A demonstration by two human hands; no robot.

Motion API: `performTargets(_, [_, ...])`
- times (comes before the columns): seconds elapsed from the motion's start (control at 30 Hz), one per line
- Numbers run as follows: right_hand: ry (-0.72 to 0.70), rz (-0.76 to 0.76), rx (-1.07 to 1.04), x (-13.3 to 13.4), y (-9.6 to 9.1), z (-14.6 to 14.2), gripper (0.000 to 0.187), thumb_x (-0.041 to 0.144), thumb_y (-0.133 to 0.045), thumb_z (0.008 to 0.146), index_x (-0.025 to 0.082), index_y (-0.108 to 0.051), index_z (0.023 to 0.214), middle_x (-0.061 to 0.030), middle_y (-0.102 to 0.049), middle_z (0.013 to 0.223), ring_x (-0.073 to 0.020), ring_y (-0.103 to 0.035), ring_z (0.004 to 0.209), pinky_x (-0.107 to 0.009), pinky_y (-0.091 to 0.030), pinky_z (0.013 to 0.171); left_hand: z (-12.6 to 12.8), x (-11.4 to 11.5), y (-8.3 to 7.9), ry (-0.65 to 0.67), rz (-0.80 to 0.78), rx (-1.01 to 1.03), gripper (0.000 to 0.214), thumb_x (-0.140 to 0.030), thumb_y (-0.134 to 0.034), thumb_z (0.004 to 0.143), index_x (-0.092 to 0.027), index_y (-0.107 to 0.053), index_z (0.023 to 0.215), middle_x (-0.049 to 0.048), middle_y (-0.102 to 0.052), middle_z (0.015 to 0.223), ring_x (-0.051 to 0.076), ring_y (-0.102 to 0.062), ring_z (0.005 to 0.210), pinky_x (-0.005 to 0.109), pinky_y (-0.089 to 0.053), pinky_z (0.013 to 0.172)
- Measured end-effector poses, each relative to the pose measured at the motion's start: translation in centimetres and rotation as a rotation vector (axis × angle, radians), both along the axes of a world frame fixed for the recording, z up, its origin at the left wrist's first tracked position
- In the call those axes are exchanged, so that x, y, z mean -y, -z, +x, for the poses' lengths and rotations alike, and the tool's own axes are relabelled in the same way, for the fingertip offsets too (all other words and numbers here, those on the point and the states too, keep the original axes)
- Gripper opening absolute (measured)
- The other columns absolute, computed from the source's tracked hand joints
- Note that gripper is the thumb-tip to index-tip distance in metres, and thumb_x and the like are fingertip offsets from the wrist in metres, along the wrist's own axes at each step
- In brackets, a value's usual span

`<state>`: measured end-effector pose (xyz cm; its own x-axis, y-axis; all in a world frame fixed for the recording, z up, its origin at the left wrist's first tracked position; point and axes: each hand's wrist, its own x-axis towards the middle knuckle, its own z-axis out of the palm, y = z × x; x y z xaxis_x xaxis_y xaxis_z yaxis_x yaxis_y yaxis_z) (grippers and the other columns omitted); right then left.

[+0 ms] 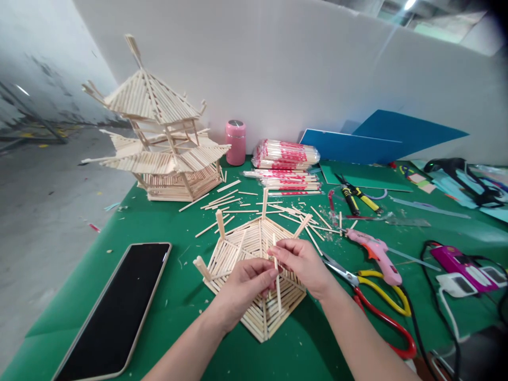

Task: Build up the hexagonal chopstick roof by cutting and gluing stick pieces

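Both hands, left hand (pixel 246 283) and right hand (pixel 304 264), pinch one thin stick (pixel 277 275) over the hexagonal stick frame (pixel 254 264); scissors (pixel 377 307) at three o'clock.

- The left hand (pixel 245 283) and the right hand (pixel 302 264) meet over a flat six-sided stick panel (pixel 254 280) lying on the green tabletop (pixel 166 222).
- Both pinch one thin wooden stick (pixel 277 280), held nearly upright above the panel.
- A finished stick pagoda (pixel 159 143) stands at the far left, with loose sticks (pixel 230 203) scattered before it.
- A dark phone (pixel 119 307) lies at the near left.
- A pink cup (pixel 235 142) and wrapped chopstick packs (pixel 286 156) sit by the white wall.
- To the right lie a pink glue gun (pixel 377 254), red-and-yellow scissors (pixel 381 307) and yellow-handled pliers (pixel 359 198).
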<state>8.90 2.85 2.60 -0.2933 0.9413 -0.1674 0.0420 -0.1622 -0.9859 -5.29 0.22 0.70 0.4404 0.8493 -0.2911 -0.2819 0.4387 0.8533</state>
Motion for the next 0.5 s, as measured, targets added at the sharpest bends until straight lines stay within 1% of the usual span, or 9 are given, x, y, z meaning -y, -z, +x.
performTargets(0.23, [0.018, 0.040, 0.034, 0.04, -0.19, -0.29, 0.022, 0.026, -0.057, 0.072, 0.014, -0.051, 0.054, 0.0059, -0.042, 0.051, -0.0067, -0.037, 0.049, -0.020, -0.029, 0.047, 0.07, -0.03, 0.30, -0.003, 0.026, -0.059, 0.019, -0.030, -0.061, 0.072, -0.011, -0.061, 0.069, -0.0042, -0.045, 0.054, 0.005, -0.032, 0.049, 0.019, -0.021, 0.047])
performTargets(0.5, [0.030, 0.049, 0.028, 0.18, -0.33, -0.36, 0.024, 0.028, -0.058, 0.073, 0.014, -0.051, 0.054, 0.0054, -0.042, 0.051, -0.0071, -0.038, 0.050, -0.021, -0.030, 0.047, 0.09, 0.02, 0.41, -0.003, 0.007, -0.057, 0.021, -0.033, -0.060, 0.072, -0.012, -0.061, 0.072, -0.0042, -0.044, 0.055, 0.006, -0.030, 0.049, 0.020, -0.020, 0.047])
